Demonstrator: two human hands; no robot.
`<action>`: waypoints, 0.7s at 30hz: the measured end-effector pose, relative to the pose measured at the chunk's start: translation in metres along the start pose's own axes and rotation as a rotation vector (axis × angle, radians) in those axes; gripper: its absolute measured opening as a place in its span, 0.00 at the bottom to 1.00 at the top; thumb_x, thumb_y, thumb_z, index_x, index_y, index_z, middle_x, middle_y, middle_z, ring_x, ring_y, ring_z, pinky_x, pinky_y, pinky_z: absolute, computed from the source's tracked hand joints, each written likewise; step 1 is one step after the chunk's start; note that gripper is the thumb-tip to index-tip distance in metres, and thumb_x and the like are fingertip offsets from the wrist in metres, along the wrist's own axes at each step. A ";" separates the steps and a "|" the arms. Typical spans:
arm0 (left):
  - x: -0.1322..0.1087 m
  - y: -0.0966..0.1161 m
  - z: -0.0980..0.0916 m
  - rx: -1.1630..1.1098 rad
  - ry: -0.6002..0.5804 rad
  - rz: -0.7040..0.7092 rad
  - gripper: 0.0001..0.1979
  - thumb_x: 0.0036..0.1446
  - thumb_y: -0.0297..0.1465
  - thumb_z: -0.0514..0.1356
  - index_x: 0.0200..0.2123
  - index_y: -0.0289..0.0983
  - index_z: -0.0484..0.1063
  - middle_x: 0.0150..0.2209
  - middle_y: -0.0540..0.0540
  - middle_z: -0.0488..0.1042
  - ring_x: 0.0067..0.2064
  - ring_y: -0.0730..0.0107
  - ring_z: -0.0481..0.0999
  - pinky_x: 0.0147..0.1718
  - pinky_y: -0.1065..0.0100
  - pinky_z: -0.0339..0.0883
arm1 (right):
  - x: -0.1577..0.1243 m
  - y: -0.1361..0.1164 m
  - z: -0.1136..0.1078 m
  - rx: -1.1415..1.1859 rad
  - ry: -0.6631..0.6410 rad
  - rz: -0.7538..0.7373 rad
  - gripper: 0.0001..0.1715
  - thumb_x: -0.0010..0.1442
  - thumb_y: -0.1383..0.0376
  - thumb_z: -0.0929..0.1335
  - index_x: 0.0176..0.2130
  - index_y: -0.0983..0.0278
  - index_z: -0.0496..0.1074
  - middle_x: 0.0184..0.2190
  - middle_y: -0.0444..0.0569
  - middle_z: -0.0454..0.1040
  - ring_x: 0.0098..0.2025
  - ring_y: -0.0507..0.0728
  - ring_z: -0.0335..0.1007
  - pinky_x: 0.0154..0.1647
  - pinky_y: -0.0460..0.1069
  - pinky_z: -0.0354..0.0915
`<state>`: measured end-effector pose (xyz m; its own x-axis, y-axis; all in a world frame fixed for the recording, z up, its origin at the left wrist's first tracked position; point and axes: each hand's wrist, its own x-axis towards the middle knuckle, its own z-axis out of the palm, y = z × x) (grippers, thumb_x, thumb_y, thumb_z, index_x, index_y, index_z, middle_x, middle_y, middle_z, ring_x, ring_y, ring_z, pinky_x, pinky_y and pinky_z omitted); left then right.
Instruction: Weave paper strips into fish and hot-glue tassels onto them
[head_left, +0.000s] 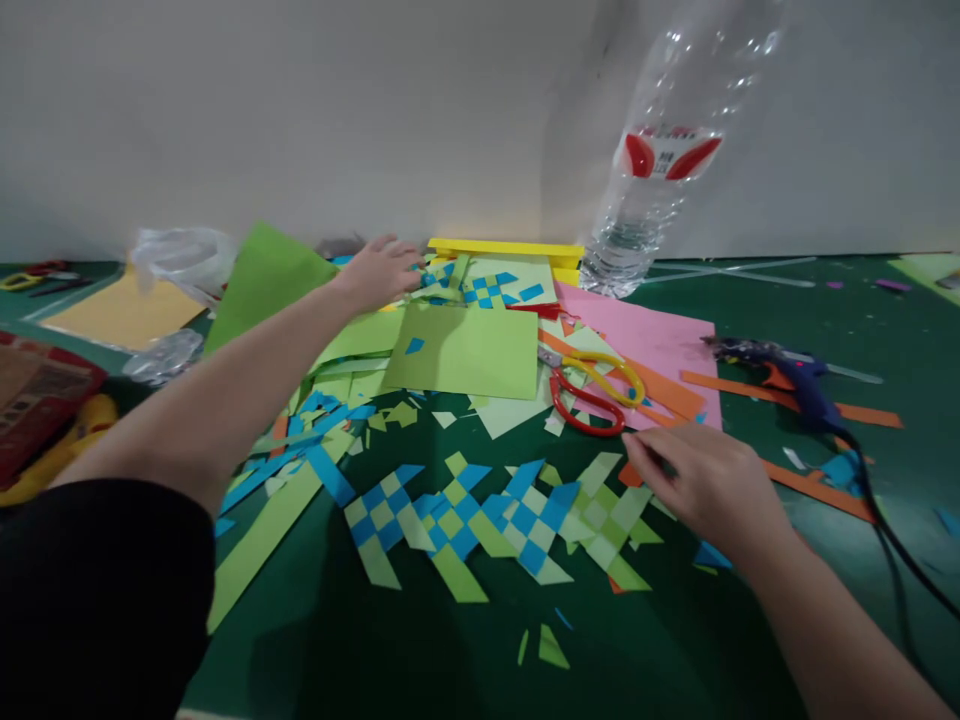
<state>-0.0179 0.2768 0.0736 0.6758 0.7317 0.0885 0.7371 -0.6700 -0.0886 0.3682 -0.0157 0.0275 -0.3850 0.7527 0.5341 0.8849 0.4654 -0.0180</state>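
Observation:
My left hand reaches far across the table, its fingers curled on a small woven blue-and-green paper piece that lies on the paper pile near the wall. My right hand rests near the table's front, fingers bent and pressing on the right end of a row of woven paper pieces in blue, green and pale green. Red-and-yellow scissors lie just beyond my right hand. A green paper sheet lies between the two hands.
A clear plastic bottle stands by the wall. A pink sheet, orange strips and a glue gun with its black cord lie at right. Yellow paper, a plastic bag and a red box sit at left on the green mat.

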 end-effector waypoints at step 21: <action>-0.038 -0.048 -0.015 -0.091 -0.378 -0.200 0.16 0.58 0.43 0.61 0.36 0.36 0.78 0.38 0.49 0.80 0.39 0.71 0.75 0.54 0.66 0.65 | 0.000 -0.001 0.004 -0.011 -0.007 -0.016 0.23 0.69 0.60 0.60 0.25 0.63 0.71 0.19 0.47 0.68 0.23 0.53 0.61 0.26 0.51 0.52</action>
<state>-0.0794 0.2791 0.0894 0.4828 0.8311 -0.2760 0.8621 -0.5064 -0.0169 0.3669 -0.0147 0.0242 -0.4010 0.7485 0.5282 0.8815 0.4721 0.0002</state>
